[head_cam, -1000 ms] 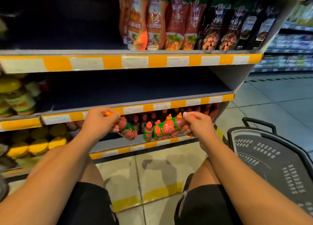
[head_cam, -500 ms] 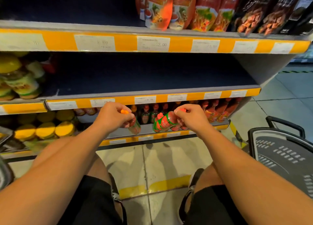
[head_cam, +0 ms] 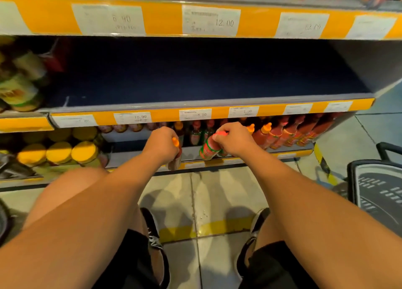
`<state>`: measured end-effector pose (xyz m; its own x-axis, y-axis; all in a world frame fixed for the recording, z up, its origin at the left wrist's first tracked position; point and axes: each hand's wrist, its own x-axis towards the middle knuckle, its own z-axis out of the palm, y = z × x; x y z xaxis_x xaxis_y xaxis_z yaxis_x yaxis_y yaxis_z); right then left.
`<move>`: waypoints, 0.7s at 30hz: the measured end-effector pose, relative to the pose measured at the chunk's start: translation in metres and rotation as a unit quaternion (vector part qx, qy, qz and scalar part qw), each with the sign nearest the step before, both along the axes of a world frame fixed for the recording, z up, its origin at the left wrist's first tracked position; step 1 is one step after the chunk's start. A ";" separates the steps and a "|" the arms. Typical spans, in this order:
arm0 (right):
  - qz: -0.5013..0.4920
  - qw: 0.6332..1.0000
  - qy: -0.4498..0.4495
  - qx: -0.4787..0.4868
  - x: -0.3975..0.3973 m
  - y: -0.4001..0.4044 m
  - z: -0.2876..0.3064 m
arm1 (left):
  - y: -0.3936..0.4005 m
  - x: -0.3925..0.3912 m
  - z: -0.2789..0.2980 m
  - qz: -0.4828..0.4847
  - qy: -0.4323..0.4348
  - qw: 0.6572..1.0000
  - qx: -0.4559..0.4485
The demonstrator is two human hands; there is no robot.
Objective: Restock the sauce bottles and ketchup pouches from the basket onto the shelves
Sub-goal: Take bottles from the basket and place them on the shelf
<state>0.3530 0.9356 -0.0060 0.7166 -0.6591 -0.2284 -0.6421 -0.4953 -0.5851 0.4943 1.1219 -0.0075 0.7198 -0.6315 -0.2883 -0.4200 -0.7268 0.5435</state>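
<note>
Head camera, looking down past two bare forearms at a supermarket shelving unit with yellow price strips. Left hand (head_cam: 162,144) has its fingers curled down around a small dark-red sauce bottle with an orange cap (head_cam: 175,154); the cap pokes out beside the knuckles and the bottle hangs roughly upright at the front edge of the lowest grey metal shelf (head_cam: 228,160). Whether its base touches the shelf cannot be told. Right hand (head_cam: 233,140) pinches the neck of a red sauce bottle with a green-and-white label and a pink-red cap (head_cam: 209,148), fingertips pressed together near the cap. This bottle is tilted, cap up and leaning right, its bottom at the shelf's front lip.

Behind the hands, a row of upright red sauce bottles with orange caps (head_cam: 289,134) fills the right part of that lowest shelf, with a few smaller dark bottles between the two hands. To the left stand jars with round yellow lids (head_cam: 58,153). One level up, the dark-blue middle shelf (head_cam: 195,86) shows bare surface, with blurred green-labelled jars (head_cam: 19,88) at its left end. At the right edge, the black plastic shopping basket (head_cam: 378,193) sits on the pale tiled floor (head_cam: 219,193). Both knees, black shorts and dark shoes fill the lower frame.
</note>
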 end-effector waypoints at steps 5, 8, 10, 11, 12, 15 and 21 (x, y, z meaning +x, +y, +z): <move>0.004 0.999 0.034 -0.010 0.016 0.001 -0.021 | -0.008 0.008 -0.030 0.033 0.024 0.999 0.019; 0.002 0.999 0.048 -0.014 0.025 0.001 -0.032 | -0.012 0.016 -0.043 0.057 0.035 0.998 0.006; -0.003 0.998 0.053 -0.019 0.032 0.000 -0.037 | -0.015 0.021 -0.049 0.070 0.043 0.997 -0.008; -0.004 0.998 0.055 -0.019 0.035 -0.001 -0.038 | -0.017 0.024 -0.052 0.078 0.046 0.996 -0.014; -0.001 0.998 0.058 -0.020 0.038 -0.001 -0.040 | -0.018 0.026 -0.054 0.087 0.048 0.995 -0.020; 0.022 0.997 0.069 -0.034 0.047 -0.002 -0.045 | -0.024 0.034 -0.062 0.107 0.043 0.993 -0.031; 0.059 0.992 0.098 -0.059 0.061 -0.004 -0.059 | -0.040 0.039 -0.079 0.107 0.034 0.994 -0.009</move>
